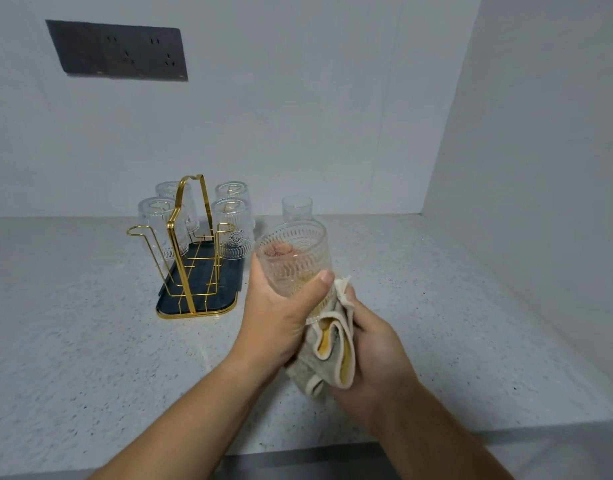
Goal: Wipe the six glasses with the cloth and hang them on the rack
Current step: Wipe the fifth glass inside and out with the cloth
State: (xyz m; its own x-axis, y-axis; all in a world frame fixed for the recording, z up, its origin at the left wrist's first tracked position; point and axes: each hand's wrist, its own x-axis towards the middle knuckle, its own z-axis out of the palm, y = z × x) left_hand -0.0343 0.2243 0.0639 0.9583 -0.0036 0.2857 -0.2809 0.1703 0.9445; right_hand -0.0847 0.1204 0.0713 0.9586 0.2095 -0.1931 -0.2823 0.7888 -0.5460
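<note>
My left hand [281, 313] grips a clear ribbed glass [294, 258], tilted with its mouth towards me, above the counter. My right hand [374, 355] holds a beige and yellow cloth [332, 348] against the glass's base and lower side. A gold wire rack [191, 251] on a dark tray [201, 306] stands to the left. Several glasses hang upside down on its prongs, among them one at front left [159, 230] and one at front right [234, 230]. The two nearest prongs carry nothing. One more glass [297, 209] stands upright on the counter behind the held one.
The speckled light counter [90, 323] runs to a grey wall with a dark socket panel [118, 51]. A side wall [540, 168] closes the right. The counter's front edge lies at the bottom of the view.
</note>
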